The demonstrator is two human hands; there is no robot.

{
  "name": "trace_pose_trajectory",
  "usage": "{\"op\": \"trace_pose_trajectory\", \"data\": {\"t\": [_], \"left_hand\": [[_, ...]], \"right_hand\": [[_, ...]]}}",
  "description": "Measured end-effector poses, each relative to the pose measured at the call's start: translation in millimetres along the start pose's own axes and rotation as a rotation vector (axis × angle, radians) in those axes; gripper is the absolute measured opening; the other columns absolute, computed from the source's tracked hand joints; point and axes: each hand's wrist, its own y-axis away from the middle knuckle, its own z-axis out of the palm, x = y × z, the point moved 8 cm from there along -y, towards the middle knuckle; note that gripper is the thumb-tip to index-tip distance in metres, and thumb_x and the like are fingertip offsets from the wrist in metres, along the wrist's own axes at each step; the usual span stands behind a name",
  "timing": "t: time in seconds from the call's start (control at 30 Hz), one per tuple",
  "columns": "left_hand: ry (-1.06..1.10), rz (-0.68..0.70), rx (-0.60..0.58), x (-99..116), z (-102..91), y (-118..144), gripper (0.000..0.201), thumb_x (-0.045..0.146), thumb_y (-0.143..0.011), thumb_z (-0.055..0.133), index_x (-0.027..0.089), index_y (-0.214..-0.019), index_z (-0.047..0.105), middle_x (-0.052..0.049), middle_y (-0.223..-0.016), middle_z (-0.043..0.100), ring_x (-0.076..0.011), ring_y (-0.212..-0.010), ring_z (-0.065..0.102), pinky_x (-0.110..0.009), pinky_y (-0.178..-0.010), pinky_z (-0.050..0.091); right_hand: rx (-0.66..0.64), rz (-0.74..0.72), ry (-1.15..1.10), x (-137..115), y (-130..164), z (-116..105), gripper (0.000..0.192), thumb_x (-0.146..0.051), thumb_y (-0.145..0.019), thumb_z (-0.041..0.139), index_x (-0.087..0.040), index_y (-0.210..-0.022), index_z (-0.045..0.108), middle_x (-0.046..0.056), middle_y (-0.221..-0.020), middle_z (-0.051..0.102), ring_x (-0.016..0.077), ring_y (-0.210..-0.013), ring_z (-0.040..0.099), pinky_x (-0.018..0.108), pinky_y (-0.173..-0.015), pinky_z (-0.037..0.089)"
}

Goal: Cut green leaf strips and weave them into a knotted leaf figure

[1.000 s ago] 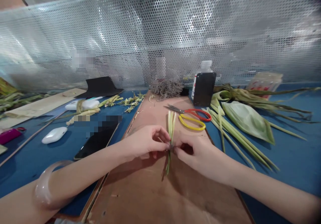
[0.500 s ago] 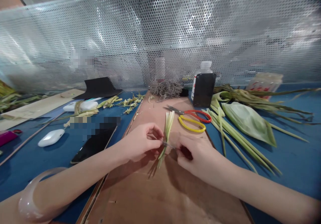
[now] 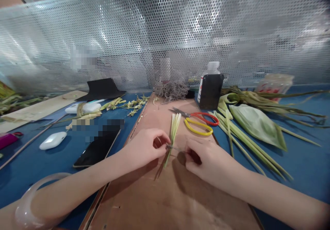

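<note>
Two pinches: left fingers [image 3: 162,151] clamped on green strip bundle [image 3: 175,127], right fingers [image 3: 192,168] on grey string [image 3: 178,149].

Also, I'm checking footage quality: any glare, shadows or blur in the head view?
Head view: bright glare on the perforated screen; shadows on the brown board below the left hand and right hand; red marks on the clear container blurred.

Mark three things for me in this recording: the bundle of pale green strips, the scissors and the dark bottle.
Bundle of pale green strips [image 3: 174,129]: head view, on its upper part.
Scissors [image 3: 188,115]: head view, where blades meet handles.
Dark bottle [image 3: 211,91]: head view, on its front.
</note>
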Motion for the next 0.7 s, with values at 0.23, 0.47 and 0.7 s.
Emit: {"op": "trace_pose_trajectory", "data": {"t": [0.23, 0.47, 0.7], "left_hand": [[-0.23, 0.148, 0.02, 16.0, -2.8, 1.7, 0.015, 0.014, -0.073, 0.053, 0.019, -0.077, 0.066, 0.001, -0.076, 0.062, -0.0112, -0.068, 0.056, -0.024, -0.064, 0.041], [-0.222, 0.121, -0.005, 14.6, -1.2, 1.2, 0.011, 0.017, -0.073, 0.054, 0.019, -0.076, 0.065, 0.0, -0.078, 0.062, -0.0137, -0.072, 0.055, -0.026, -0.065, 0.041], [-0.227, 0.107, -0.02, 19.3, -0.1, 3.7, 0.012, 0.015, -0.072, 0.053, 0.018, -0.073, 0.065, -0.001, -0.076, 0.062, -0.014, -0.071, 0.056, -0.026, -0.066, 0.041]], "right_hand": [[0.017, -0.026, 0.022, -1.3, 1.0, -1.0, 0.009, -0.011, -0.068, 0.049, -0.018, -0.065, 0.045, 0.0, -0.065, 0.054, 0.0134, -0.061, 0.045, 0.026, -0.057, 0.03], [0.009, -0.087, 0.118, -5.1, 1.2, -3.6, 0.008, -0.011, -0.072, 0.046, -0.018, -0.067, 0.047, 0.002, -0.068, 0.057, 0.0152, -0.063, 0.048, 0.028, -0.059, 0.031], [0.022, -0.161, 0.231, -11.3, 4.5, -9.6, 0.007, -0.012, -0.068, 0.048, -0.017, -0.064, 0.05, 0.004, -0.067, 0.058, 0.0178, -0.066, 0.051, 0.032, -0.066, 0.034]]}}
